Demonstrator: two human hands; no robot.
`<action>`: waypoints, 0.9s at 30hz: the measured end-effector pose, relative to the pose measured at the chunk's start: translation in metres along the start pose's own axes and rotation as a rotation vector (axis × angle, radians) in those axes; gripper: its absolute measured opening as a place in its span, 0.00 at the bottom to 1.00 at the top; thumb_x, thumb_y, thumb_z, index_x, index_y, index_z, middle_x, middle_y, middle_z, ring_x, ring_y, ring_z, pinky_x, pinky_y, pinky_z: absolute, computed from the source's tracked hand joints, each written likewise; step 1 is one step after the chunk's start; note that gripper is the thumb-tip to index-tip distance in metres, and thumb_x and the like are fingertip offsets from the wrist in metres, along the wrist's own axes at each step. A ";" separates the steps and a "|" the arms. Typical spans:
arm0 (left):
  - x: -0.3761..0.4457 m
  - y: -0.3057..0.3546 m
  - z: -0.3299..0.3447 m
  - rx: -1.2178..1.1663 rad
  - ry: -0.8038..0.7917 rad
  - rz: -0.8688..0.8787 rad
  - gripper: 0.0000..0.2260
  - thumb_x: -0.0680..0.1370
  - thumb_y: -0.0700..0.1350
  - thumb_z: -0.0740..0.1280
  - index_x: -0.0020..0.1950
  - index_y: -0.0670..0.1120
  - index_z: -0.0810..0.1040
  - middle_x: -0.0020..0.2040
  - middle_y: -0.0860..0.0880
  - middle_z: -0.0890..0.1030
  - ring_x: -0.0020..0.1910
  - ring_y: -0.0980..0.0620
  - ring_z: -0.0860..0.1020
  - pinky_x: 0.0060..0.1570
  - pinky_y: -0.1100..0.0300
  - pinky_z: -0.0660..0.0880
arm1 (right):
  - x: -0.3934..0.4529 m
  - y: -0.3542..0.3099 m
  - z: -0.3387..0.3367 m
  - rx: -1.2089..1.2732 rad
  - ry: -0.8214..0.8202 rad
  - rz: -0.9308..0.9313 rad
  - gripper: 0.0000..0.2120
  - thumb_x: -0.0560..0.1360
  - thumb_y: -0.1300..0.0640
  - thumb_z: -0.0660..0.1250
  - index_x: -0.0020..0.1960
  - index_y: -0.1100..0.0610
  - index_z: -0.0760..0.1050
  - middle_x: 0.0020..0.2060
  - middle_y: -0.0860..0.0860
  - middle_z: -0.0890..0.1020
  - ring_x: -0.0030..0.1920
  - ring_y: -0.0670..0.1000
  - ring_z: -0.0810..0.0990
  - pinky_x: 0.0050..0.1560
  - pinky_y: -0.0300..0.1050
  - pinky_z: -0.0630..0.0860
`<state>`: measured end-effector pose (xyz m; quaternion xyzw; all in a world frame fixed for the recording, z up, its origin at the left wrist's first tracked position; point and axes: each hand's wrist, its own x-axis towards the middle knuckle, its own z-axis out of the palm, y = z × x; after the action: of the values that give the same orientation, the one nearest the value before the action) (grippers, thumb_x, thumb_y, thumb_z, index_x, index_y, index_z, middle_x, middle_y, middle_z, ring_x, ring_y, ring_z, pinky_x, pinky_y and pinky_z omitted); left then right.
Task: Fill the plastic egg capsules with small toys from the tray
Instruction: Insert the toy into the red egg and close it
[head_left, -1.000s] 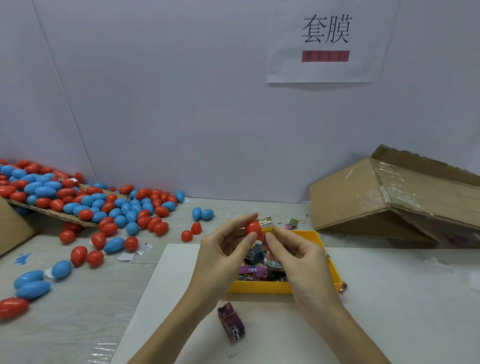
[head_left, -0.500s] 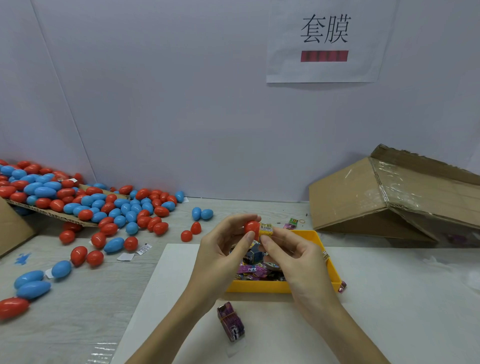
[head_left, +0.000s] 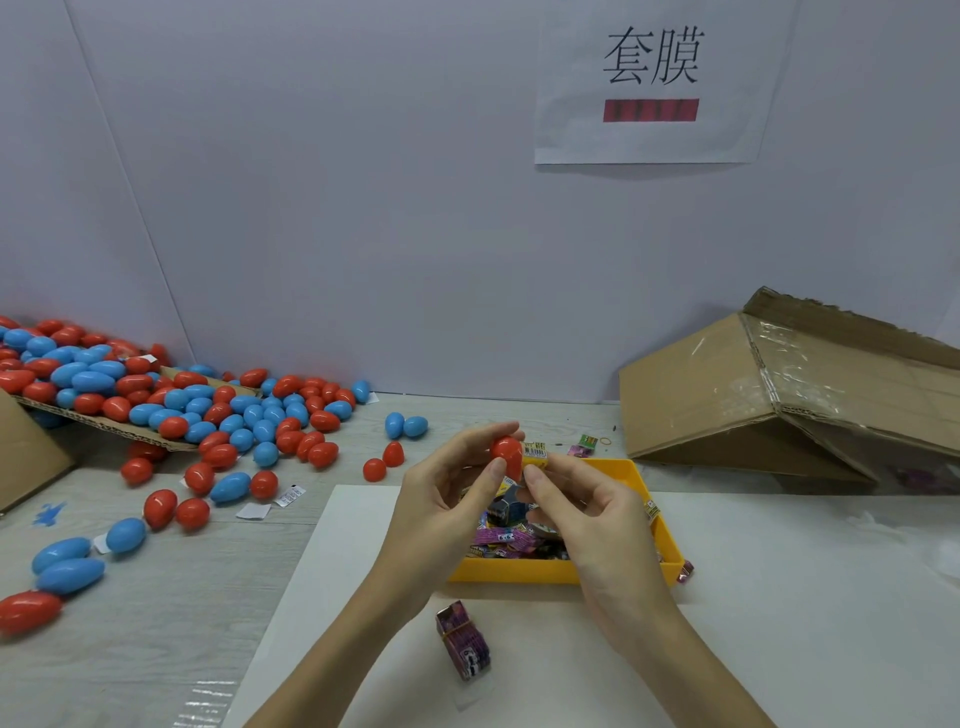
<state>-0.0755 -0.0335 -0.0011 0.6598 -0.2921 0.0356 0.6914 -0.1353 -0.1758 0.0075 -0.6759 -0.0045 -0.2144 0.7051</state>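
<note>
My left hand (head_left: 441, 499) holds a red egg capsule (head_left: 508, 456) between thumb and fingers, above the far edge of the yellow tray (head_left: 519, 571). My right hand (head_left: 587, 514) pinches a small yellow packaged toy (head_left: 535, 454) against the capsule's right side. The tray holds several small wrapped toys (head_left: 501, 538), partly hidden by my hands. A heap of red and blue egg capsules (head_left: 208, 410) lies at the left.
A purple wrapped toy car (head_left: 464, 647) lies on the white sheet (head_left: 779, 623) in front of the tray. A collapsed cardboard box (head_left: 779, 395) stands at the right. A cardboard flap (head_left: 104, 426) carries capsules at the far left. Loose wrappers (head_left: 587, 444) lie behind the tray.
Both hands have stayed above the tray. The right thumb and finger have drawn in closer to the red capsule, keeping the yellow toy at its side.
</note>
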 end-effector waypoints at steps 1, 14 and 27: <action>0.000 0.001 0.000 -0.004 -0.013 -0.003 0.16 0.80 0.46 0.70 0.68 0.55 0.80 0.62 0.57 0.84 0.63 0.55 0.81 0.60 0.63 0.78 | 0.000 0.001 0.000 0.001 -0.002 0.018 0.12 0.73 0.46 0.73 0.47 0.27 0.82 0.47 0.44 0.88 0.51 0.46 0.87 0.48 0.38 0.83; 0.004 -0.013 -0.007 0.326 -0.060 0.260 0.28 0.78 0.39 0.73 0.77 0.51 0.72 0.60 0.53 0.80 0.61 0.50 0.79 0.58 0.65 0.76 | 0.010 -0.001 -0.007 0.722 -0.158 0.635 0.12 0.74 0.58 0.75 0.54 0.64 0.86 0.47 0.59 0.85 0.43 0.51 0.85 0.44 0.41 0.83; 0.007 -0.026 -0.010 0.626 -0.101 0.497 0.27 0.82 0.46 0.67 0.81 0.51 0.65 0.66 0.61 0.72 0.66 0.55 0.73 0.64 0.62 0.75 | 0.010 0.002 -0.007 0.880 -0.140 0.828 0.14 0.67 0.58 0.80 0.50 0.64 0.87 0.46 0.59 0.85 0.43 0.53 0.84 0.46 0.45 0.81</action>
<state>-0.0550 -0.0295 -0.0208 0.7486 -0.4515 0.2565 0.4122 -0.1277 -0.1853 0.0083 -0.2793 0.1240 0.1446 0.9411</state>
